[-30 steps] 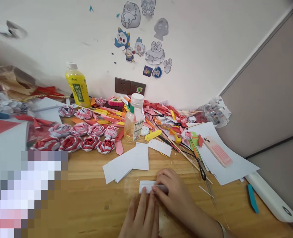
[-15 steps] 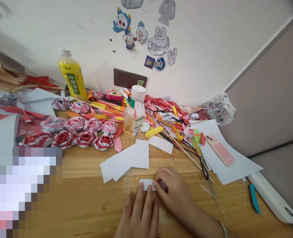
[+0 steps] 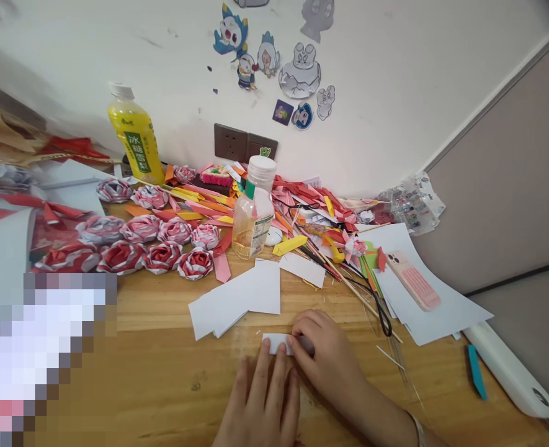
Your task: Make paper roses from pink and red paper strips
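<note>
A small folded strip of white paper [image 3: 276, 344] lies on the wooden table between my hands. My left hand [image 3: 265, 397] is spread flat, two fingertips resting on the strip. My right hand [image 3: 323, 351] is curled at the strip's right end, thumb and fingers pressed on it and hiding that end. Just beyond are overlapping white paper pieces [image 3: 237, 298] and another white slip [image 3: 303, 269].
Rows of paper roses [image 3: 121, 257] sit at the left. A clear bottle [image 3: 254, 214], a yellow bottle [image 3: 137, 139] and coloured paper strips line the wall. At the right are a pink phone [image 3: 414, 280] on white sheets and a teal object [image 3: 476, 372].
The camera view has shifted slightly. Both hands keep nearly the same pose on the white paper strip.
</note>
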### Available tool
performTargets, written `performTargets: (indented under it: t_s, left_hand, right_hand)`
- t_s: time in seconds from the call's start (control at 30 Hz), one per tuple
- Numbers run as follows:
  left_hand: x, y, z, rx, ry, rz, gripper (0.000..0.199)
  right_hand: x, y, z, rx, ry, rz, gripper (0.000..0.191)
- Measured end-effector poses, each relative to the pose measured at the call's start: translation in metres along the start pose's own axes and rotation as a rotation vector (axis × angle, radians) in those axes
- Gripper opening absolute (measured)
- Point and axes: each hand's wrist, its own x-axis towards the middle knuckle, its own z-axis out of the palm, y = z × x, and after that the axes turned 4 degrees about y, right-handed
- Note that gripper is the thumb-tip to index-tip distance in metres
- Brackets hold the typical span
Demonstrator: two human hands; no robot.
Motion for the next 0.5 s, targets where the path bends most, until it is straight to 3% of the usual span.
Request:
performTargets:
  t_s: [0.5]
  left_hand:
    - [0.0007, -0.0001, 0.0009, -0.024, 0.009, -0.002, 0.058]
  right_hand:
    - [-0.0006, -0.0024, 0.0015, -0.053, 0.012, 0.006, 0.015]
